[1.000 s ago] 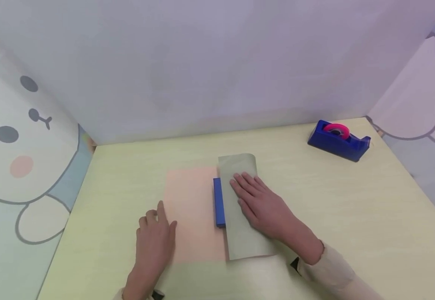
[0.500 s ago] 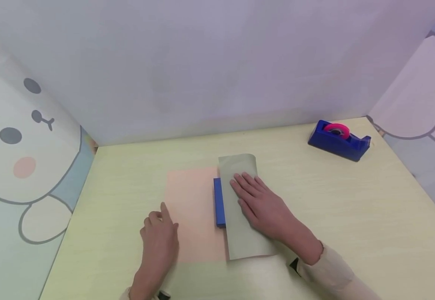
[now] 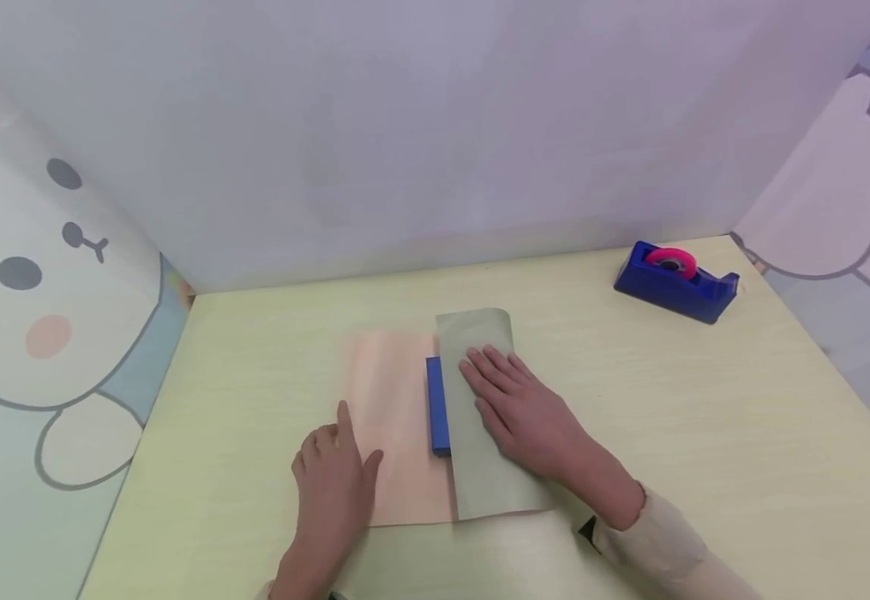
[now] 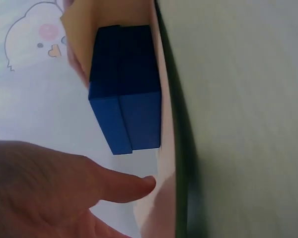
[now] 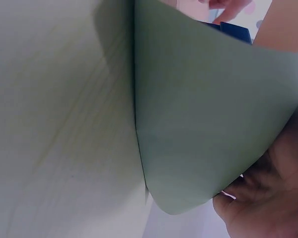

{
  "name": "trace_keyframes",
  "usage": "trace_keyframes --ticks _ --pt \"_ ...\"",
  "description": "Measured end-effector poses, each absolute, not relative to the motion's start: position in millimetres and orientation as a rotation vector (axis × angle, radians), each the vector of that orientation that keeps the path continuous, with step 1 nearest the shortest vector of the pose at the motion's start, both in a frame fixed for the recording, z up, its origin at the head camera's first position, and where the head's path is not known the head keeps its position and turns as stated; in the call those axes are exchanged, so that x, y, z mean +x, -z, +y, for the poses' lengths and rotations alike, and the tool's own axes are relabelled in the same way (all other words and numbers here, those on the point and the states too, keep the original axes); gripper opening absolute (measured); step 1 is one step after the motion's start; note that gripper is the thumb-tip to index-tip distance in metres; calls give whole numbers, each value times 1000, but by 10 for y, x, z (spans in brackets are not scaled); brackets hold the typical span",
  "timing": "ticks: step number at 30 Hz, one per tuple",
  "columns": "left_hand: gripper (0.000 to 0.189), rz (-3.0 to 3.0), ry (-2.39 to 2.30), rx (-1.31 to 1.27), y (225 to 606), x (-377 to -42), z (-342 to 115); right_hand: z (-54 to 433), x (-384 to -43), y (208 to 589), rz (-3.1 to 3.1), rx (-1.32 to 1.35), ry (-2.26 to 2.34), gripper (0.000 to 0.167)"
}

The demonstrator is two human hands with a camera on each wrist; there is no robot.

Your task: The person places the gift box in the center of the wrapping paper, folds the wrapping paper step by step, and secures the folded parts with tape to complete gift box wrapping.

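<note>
A sheet of paper (image 3: 397, 467), pink inside and grey-green outside, lies under a blue box (image 3: 437, 407). Its right side is folded up over the box, so the grey-green face (image 3: 487, 475) shows and hides most of it. My right hand (image 3: 532, 417) rests flat on this flap with straight fingers. At the sheet's left edge is my left hand (image 3: 333, 483), index finger pointing forward and thumb spread over the pink side. In the left wrist view the box (image 4: 126, 79) stands beyond my thumb (image 4: 124, 187). The right wrist view shows the flap (image 5: 208, 114) curving up to my fingers.
A blue tape dispenser (image 3: 675, 287) with a pink-cored roll stands at the table's back right. The pale yellow table (image 3: 255, 358) meets a light wall cloth (image 3: 405, 150) behind. Printed cartoon cloths (image 3: 52, 317) flank both sides.
My left hand has moved to the right, and the sheet's left edge has shifted right with it, with the pink side now slightly buckled. My right hand stays still on the flap.
</note>
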State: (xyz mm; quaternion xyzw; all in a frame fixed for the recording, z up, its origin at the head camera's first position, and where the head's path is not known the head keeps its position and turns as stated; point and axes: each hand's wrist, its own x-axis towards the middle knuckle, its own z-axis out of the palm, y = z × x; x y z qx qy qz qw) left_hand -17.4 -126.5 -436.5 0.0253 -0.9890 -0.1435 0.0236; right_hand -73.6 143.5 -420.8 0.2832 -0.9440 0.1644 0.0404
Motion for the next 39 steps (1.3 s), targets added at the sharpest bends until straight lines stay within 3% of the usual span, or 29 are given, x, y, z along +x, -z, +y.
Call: trace_keyframes --ticks 14,21,39 --pt "88 -2927 1677 238 4020 -373 -1686 1423 -730 4225 -2878 864 -535 55" --pt "60 -2910 2060 156 3844 -501 -1795 1429 -725 4194 -2887 875 -525 55" --pt "39 -2307 2899 172 3796 -617 -1190 1432 -733 4221 -2867 869 -482 55"
